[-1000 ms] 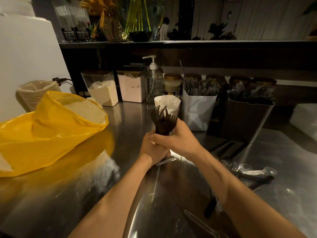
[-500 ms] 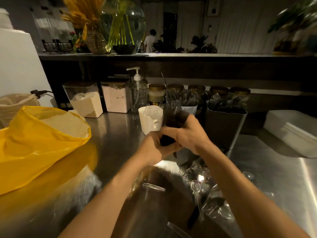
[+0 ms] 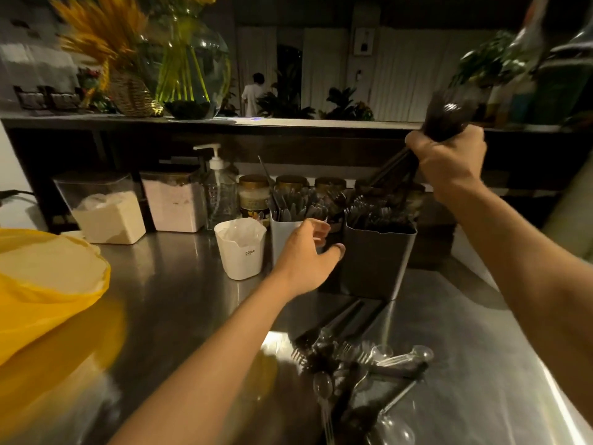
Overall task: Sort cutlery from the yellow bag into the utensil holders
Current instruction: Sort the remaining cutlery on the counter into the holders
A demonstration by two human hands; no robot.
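- Right hand (image 3: 449,155) grip clamps dark cutlery bundle (image 3: 444,115), upper right; a loose hold could spill pieces onto the table (image 3: 179,300).
- Left hand (image 3: 305,255) open by white holder (image 3: 280,240); might tip it.

Bag (image 3: 32,316) left, holders (image 3: 375,261) behind, loose cutlery (image 3: 353,364) in front

i read the bag (image 3: 48,284) as bright yellow, with a pale cream patch at its mouth. the counter (image 3: 179,300) is silver-grey steel and picks up a yellow tint beside the bag. the cup (image 3: 240,255) is white with small dark lettering. one holder (image 3: 282,242) is pale grey, the other holder (image 3: 375,264) dark grey. the raised bundle of cutlery (image 3: 446,120) is black. the loose forks (image 3: 333,322) are black, the spoons (image 3: 420,353) clear. the jar lids (image 3: 253,180) are gold.
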